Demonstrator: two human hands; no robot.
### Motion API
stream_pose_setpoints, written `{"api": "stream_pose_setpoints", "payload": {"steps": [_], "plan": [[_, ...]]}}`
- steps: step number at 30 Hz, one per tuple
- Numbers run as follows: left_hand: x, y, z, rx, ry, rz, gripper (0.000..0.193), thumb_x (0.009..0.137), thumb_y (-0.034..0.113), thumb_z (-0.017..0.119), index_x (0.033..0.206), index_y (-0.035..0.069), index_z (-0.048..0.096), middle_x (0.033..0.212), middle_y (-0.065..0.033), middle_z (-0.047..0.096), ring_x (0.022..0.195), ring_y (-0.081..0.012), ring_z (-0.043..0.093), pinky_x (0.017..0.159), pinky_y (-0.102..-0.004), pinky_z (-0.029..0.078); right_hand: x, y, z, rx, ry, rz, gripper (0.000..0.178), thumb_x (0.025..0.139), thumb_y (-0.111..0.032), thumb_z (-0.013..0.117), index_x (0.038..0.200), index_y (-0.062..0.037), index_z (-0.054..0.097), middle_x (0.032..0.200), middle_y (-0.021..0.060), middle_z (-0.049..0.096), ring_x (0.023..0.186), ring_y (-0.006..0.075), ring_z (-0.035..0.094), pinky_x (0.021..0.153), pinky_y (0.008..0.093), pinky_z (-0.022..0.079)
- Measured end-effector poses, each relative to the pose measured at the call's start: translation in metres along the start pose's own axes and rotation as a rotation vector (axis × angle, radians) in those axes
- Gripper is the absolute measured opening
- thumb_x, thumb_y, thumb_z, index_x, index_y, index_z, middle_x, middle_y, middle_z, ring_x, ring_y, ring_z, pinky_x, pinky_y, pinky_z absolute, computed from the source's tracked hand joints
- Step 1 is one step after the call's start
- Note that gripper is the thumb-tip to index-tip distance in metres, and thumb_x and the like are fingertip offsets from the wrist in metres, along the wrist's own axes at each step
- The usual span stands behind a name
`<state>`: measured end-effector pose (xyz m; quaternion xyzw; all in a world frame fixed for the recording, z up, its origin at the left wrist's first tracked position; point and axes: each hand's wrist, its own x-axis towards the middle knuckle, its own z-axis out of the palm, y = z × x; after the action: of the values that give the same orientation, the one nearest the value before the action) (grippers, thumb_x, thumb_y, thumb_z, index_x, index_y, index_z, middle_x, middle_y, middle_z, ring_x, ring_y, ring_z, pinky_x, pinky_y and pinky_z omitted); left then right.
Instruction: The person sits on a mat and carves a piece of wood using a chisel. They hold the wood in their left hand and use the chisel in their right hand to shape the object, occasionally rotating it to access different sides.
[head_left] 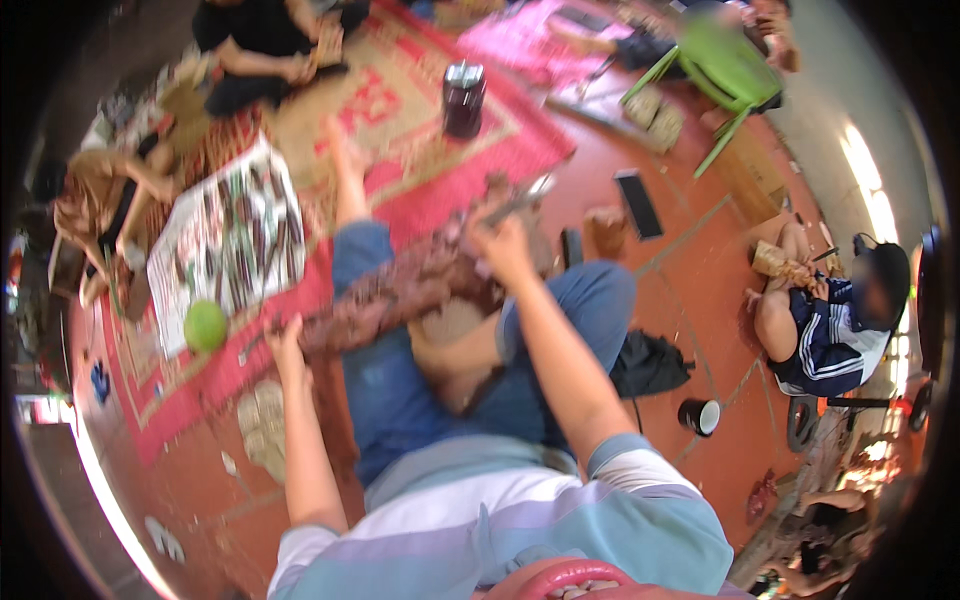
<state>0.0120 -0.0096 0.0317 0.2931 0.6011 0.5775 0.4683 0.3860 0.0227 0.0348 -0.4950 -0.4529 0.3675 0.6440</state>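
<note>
Mid-carving: left hand (287, 343) gripped carving (400, 290) end, right hand (500, 245) closed on tool (520, 200). Next likely called for steady bracing across lap.

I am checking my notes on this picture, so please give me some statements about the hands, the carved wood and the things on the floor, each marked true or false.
1. The left hand grips the lower end of the carved wooden piece. True.
2. The right hand holds a paintbrush. False: it holds a thin metal tool against the wood, most likely a chisel.
3. The wooden piece rests across the person's lap. True.
4. A green ball lies on the green plastic chair. False: it lies at the edge of a tray of tools on the red mat.
5. A dark mug stands on the mat. False: it stands on the bare red floor.
</note>
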Motion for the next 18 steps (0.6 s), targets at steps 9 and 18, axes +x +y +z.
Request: {"api": "stream_pose_setpoints", "payload": {"steps": [9,18], "plan": [[0.004,0.072,0.008,0.406,-0.171,0.265,0.071,0.075,-0.002,0.055,0.139,0.004,0.024,0.108,-0.0107,0.056,0.087,-0.0152,0.055,0.079,-0.0263,0.045,-0.002,-0.072,-0.043,-0.281,-0.074,0.354,0.014,0.079,-0.002,0.064,0.092,0.0004,0.06,0.078,0.0054,0.063,0.068,0.0118,0.063,0.061,0.0239,0.053],[0.026,0.064,0.003,0.453,-0.166,0.198,0.062,0.076,0.001,0.051,0.135,0.004,0.034,0.096,-0.0113,0.06,0.077,-0.0146,0.057,0.069,-0.0265,0.047,-0.05,-0.028,-0.007,-0.184,-0.065,0.461,0.008,0.079,-0.002,0.064,0.085,0.0005,0.059,0.078,0.0075,0.063,0.072,0.0142,0.064,0.062,0.0248,0.054]]}}
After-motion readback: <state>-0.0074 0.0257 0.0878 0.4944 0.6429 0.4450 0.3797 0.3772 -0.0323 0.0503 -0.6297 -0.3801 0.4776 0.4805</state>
